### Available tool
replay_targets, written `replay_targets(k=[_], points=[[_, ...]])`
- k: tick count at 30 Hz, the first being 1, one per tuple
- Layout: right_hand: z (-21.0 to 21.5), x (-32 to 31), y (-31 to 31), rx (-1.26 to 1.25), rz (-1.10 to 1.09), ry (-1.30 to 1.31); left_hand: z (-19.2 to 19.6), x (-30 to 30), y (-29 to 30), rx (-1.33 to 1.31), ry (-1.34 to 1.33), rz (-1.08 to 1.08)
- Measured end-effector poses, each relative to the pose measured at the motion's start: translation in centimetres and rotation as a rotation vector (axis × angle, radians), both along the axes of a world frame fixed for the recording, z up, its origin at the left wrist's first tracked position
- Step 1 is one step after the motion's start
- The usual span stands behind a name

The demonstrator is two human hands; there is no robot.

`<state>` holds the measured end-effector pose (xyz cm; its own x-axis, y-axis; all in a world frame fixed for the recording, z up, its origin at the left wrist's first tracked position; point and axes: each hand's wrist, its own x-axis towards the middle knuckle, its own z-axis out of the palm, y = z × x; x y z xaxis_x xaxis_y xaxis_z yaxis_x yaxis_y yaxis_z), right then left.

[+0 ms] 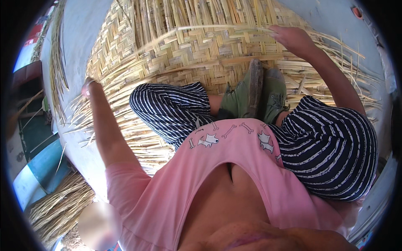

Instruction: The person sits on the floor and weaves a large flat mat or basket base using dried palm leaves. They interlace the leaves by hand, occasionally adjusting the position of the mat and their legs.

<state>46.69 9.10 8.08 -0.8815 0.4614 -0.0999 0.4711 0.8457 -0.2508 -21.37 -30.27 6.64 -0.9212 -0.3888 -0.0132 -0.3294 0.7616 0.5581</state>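
Note:
My right hand [289,38] is closed around one end of a long, pale reed strip [217,26]. The strip arches leftward above a woven reed mat [155,52], and its far part is blurred. Out at the mat's left edge, my left hand [91,85] has its fingers bent in among the loose strip ends. Whether the same strip reaches that hand cannot be made out. Between my hands, the mat shows a tight zigzag weave, with long unwoven reeds [209,12] running away at its far side.
My crossed legs and green shoes [240,98] rest on the mat's near part. Loose reed ends [356,79] stick out at the right. A reed bundle [58,58] lies on the grey floor [77,37] at left; another dry bundle [63,205] sits lower left, near a blue container [46,171].

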Motion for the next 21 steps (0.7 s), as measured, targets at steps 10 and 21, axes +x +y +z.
replay_targets(k=[10,21], points=[[1.2,-4.4,-1.6,0.286,0.164,-0.068,-1.6,38.5,20.4,0.181,0.496,-1.865],[0.3,-5.3,-8.1,-0.722,-0.184,0.397,-1.9,40.6,22.6,0.147,0.673,-1.924]])
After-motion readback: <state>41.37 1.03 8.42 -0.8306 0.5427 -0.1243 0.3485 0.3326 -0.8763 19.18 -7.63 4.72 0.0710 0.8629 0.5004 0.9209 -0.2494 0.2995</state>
